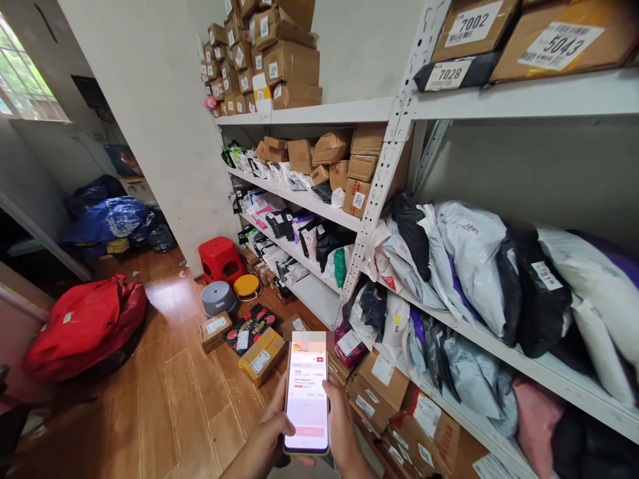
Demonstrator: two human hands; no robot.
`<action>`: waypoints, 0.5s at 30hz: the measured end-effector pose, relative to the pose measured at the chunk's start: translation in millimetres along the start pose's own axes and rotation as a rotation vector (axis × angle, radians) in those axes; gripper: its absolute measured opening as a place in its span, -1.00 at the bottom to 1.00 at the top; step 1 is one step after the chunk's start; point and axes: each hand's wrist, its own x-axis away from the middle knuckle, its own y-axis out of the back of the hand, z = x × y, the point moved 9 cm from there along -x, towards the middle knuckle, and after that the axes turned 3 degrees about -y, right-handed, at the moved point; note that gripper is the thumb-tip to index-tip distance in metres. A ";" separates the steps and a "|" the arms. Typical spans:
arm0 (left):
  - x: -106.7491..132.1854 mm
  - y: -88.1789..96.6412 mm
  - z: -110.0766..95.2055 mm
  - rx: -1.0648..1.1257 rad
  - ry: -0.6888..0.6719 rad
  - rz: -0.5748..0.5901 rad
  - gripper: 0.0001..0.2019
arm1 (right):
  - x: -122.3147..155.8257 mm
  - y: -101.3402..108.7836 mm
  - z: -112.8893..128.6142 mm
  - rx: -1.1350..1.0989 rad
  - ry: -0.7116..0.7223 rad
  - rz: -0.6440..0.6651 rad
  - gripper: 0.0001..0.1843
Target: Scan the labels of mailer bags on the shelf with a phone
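Both hands hold a smartphone (307, 406) upright at the bottom middle of the head view, its lit screen facing me. My left hand (272, 426) grips the phone's left side, with the thumb over the lower left of the screen. Along the right edge, my right hand (342, 419) is closed, its thumb by the upper right of the screen. The screen shows a white and pink page with a pink bar low down; its text is too small to read. A blurred patch covers the phone's top end.
White metal shelves (319, 114) hold boxes and bagged parcels on the right. On the wooden floor are a yellow-taped box (262, 356), a black carton (253, 329), a red stool (221, 259), a grey stool (218, 299) and a large red bag (90, 326). Cartons (372, 392) stand under the right shelves.
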 end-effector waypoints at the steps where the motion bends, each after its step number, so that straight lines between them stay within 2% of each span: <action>1: 0.2 0.6 -1.2 0.000 -0.011 -0.005 0.11 | 1.0 -0.4 0.4 0.007 -0.004 -0.005 -0.45; 4: 1.5 1.7 -2.8 -0.015 -0.003 -0.016 0.11 | 3.4 -3.8 -0.1 0.021 -0.031 -0.009 -0.45; 10: 4.6 -2.8 -4.2 -0.066 0.045 0.057 0.06 | 7.0 -27.2 13.6 0.011 0.016 0.127 -0.32; 15: 7.1 -2.4 -3.3 -0.173 0.052 0.074 0.02 | 8.8 -30.0 22.9 0.023 0.075 0.100 -0.31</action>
